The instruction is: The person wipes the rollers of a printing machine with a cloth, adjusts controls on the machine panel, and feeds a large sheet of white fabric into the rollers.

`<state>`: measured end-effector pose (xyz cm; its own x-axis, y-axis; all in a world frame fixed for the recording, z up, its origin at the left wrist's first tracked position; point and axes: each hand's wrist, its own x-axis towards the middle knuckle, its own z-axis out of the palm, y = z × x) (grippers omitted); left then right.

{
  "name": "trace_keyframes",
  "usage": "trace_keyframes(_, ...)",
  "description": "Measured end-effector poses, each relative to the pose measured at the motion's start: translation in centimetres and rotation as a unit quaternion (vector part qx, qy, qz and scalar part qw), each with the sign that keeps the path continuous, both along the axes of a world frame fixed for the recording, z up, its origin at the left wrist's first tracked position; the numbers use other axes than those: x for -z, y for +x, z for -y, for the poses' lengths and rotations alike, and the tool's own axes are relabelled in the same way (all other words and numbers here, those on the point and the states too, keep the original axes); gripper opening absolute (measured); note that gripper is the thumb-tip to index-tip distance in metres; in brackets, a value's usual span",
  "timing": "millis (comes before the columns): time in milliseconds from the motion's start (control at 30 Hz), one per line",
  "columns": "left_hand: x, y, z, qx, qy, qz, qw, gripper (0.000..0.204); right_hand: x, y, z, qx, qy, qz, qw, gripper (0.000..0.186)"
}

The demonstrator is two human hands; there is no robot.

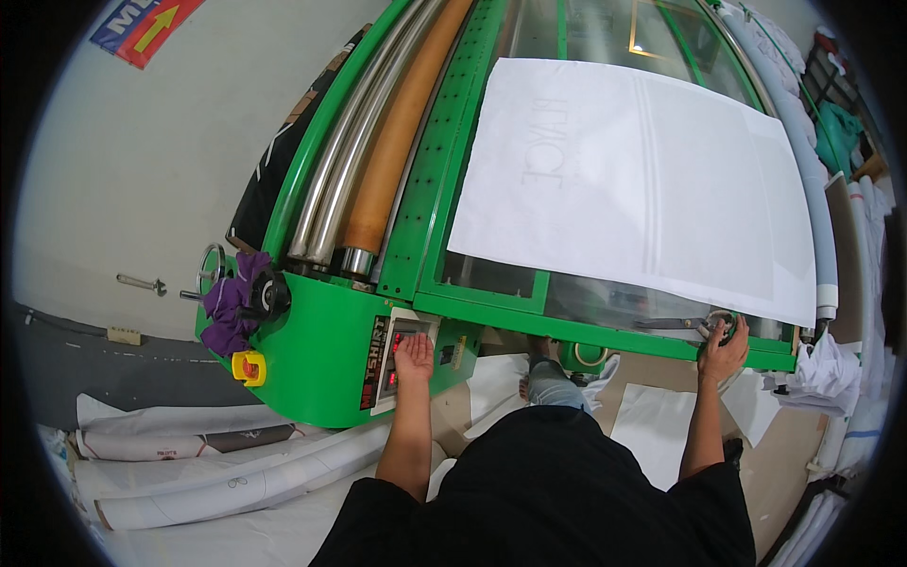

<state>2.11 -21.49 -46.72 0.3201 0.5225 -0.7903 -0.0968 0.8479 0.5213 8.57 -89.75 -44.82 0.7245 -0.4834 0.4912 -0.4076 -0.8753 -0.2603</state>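
Head view: the white cloth [642, 180] lies spread on the bed of the green machine [321, 364]. Its near edge stops short of the near rail [605, 332], leaving a bare strip that narrows to the right. Its right edge runs just beside the blue-grey roller [803, 175]. Tan floor [779, 472] shows below the rail.

My left arm reaches up to the control panel [414, 323]; my left fingers [419, 346] are extended, side by side, holding nothing. My right fingers [740, 333] curl at a metal tool [671, 323] near the cloth's corner; whether they clamp it, I cannot tell.
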Motion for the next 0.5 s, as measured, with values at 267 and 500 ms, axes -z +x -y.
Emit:
trace_keyframes(267, -0.19, -0.02, 0.09, 0.0, -0.001, 0.002, 1.0, 0.035, 0.05, -0.03, -0.07, 0.002, 0.004, -0.001, 1.0, 0.054)
trace_keyframes(500, 0.18, -0.25, -0.12, -0.001, -0.002, 0.009, 1.0, 0.035, -0.32, -0.02, -0.35, 0.009, 0.013, -0.01, 1.0, 0.055)
